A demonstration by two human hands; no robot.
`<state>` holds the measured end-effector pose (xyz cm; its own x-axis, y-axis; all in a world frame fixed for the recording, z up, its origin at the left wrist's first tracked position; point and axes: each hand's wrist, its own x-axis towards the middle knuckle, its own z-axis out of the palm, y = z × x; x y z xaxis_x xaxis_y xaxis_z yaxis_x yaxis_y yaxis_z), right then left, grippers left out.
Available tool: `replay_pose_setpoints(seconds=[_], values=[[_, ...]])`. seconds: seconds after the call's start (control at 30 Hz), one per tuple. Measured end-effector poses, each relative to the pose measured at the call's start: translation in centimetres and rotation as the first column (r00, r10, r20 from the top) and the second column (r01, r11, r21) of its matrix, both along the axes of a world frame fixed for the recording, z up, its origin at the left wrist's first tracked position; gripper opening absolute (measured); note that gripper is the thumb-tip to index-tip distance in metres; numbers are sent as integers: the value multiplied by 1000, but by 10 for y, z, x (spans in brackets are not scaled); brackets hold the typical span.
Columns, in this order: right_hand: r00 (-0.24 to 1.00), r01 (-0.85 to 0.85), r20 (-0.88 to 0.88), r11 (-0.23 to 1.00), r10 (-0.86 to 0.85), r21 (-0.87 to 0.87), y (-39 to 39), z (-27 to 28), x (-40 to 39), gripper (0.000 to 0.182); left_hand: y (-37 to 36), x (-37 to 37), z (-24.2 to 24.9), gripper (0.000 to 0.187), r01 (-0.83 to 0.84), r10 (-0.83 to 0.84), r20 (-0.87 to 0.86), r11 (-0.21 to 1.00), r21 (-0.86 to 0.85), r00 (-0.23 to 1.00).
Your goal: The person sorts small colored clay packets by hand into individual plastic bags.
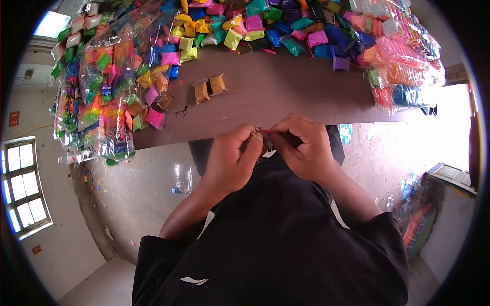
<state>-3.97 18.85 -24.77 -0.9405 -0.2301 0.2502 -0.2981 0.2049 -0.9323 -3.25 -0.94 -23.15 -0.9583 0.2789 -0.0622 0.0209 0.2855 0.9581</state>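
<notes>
Small red strip (266, 131) pinched between fingertips of left hand (232, 160) and right hand (303, 148), both curled closed, just off table (275, 97) near edge. Two brown packets (209, 87) on bare wood; colourful packets (265, 25) heaped beyond. No legible writing.

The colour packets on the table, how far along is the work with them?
Done, it seems: bundles of packets in clear bags hang at the table's left edge. In hand: the left hand and right hand pinch something small, with a red strip between them. Left: a loose heap of packets along the far side, and two brown packets nearer.
</notes>
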Motion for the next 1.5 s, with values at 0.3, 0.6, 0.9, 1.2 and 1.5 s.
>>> replay_pose_setpoints(seconds=[0.3, 0.6, 0.9, 1.2, 1.5], values=[[970, 91, 234, 992, -67, -92, 0, -1, 5, 5, -8, 0, 2, 29, 7, -14, 87, 997, 73, 996], [949, -49, 295, 975, 113, -215, -2, 11, 7, 28, -6, -1, 7, 26, -23, 3, 124, 987, 157, 992], [984, -132, 127, 989, 124, 60, 5, 21, 0, 10, -8, -1, 11, 26, 15, -39, 135, 985, 173, 990], [994, -110, 14, 990, 109, 92, 8, 16, 0, 6, -7, -1, 11, 26, 31, -49, 104, 985, 168, 993], [995, -91, -35, 992, 94, 86, 0, 19, -1, 10, -5, 0, 8, 29, 90, -93, 39, 993, 72, 995]])
